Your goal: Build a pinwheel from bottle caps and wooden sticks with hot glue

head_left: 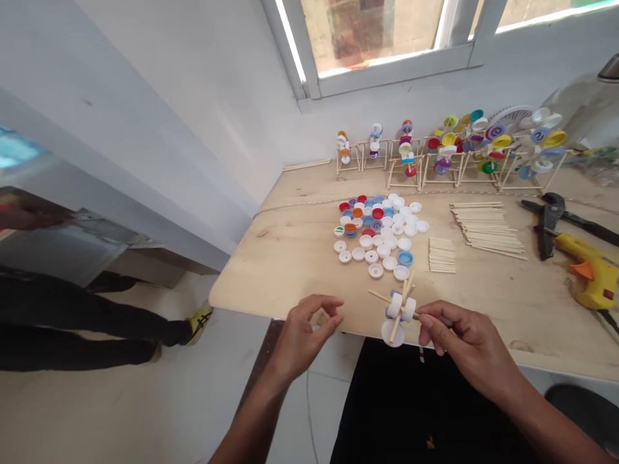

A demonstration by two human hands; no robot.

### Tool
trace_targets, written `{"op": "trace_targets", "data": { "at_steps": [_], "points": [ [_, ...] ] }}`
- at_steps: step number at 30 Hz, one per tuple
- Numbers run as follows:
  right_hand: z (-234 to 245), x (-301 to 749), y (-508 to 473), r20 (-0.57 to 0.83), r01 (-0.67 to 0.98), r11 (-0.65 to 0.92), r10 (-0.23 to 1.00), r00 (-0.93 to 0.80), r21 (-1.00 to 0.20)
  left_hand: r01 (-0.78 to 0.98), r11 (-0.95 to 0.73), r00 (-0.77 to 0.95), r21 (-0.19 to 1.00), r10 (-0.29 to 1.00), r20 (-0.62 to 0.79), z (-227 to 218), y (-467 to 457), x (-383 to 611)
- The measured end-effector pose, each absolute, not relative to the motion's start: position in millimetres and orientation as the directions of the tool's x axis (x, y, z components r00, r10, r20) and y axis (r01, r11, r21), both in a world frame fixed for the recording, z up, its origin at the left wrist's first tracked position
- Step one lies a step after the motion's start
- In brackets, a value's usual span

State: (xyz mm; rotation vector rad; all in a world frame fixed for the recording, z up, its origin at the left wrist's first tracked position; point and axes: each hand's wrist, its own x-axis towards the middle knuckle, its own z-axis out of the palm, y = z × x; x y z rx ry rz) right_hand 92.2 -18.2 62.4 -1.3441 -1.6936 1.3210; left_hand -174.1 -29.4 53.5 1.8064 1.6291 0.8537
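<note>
Between finger and thumb, my right hand (457, 335) pinches one stick of a small wheel (395, 306) made of wooden sticks and plastic bottle caps. White and bluish caps sit round its hub, and a larger white cap (393, 333) is at its lower end. My left hand (309, 328) hovers at the table's front edge, left of the wheel, with thumb and forefinger apart and nothing between them. Beyond both hands lie loose bottle caps (377, 238) in white, blue, red and orange. Short sticks (442, 255) and longer sticks (486, 225) are stacked to their right.
Several finished cap wheels on stick frames (445, 164) line the back of the wooden table (285, 238). A yellow glue gun (592, 270) and black pliers (551, 219) lie at the right. Another person (87, 316) in dark trousers stands at the left.
</note>
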Motion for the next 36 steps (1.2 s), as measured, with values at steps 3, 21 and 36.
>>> {"op": "trace_targets", "data": {
  "at_steps": [3,21,36],
  "points": [
    [65,89,-17,-0.125,0.342,-0.006,0.937,-0.327,-0.940,0.316,-0.012,0.097,0.949,0.995,-0.020,52,-26,-150],
    [70,95,-7,-0.160,0.348,-0.020,0.911,-0.380,-0.937,-0.266,0.252,0.141,0.931,0.965,-0.221,60,-9,-101],
    [65,99,-4,-0.044,0.463,0.108,0.951,-0.305,-0.880,-0.363,0.225,0.028,0.904,0.973,-0.231,44,0,-94]
  ]
}}
